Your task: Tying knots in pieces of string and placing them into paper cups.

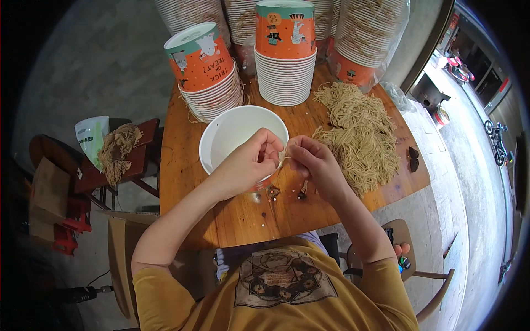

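Observation:
A white paper bucket (208, 144) stands on the wooden table in front of me, its mouth facing up. My left hand (248, 161) reaches across its near right rim, fingers pinched together. Close beside it, my right hand (316, 161) pinches too, just outside the rim. Between the fingertips shows a short bit of thin tan cord (285, 156), partly hidden by the fingers. To the right of my right hand lies a large heap of tan cords (361, 138).
Behind the bucket rise two stacks of orange and green paper buckets (285, 74) (207, 71). More stand in plastic bags (367, 38) at the back. Dark bits (413, 159) lie by the table's right edge. A stool (141, 140) with a cord bundle (118, 149) stands left; a chair (406, 234) right.

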The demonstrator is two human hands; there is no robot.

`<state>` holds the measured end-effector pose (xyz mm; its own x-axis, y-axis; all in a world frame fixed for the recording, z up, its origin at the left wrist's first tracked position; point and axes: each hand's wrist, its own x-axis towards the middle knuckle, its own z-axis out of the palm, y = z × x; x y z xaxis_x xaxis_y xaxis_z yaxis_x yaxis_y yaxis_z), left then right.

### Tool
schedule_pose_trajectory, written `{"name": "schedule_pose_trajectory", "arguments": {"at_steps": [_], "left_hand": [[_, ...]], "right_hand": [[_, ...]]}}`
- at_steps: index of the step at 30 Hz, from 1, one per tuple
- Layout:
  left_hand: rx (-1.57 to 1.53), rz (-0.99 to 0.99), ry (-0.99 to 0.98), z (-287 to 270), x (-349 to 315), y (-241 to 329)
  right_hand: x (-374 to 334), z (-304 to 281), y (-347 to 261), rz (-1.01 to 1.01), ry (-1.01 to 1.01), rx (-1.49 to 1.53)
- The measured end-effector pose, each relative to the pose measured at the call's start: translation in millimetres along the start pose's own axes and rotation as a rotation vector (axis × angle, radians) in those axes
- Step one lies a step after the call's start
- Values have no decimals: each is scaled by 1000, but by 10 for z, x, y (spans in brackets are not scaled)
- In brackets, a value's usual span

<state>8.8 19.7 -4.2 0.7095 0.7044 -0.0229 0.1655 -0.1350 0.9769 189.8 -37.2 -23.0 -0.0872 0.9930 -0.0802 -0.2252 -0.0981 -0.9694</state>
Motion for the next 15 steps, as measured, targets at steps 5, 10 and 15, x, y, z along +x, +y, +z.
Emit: {"name": "schedule_pose_trajectory", "arguments": {"at_steps": [5,10,15], "left_hand": [[-13,-3,0,-4,3,-19],[-12,4,16,1,5,-28],[-16,-6,11,13,0,6]], "right_hand": [[17,-21,28,-29,14,7],[-7,-2,3,-36,14,22],[-9,10,19,-95,20,-7]]}}
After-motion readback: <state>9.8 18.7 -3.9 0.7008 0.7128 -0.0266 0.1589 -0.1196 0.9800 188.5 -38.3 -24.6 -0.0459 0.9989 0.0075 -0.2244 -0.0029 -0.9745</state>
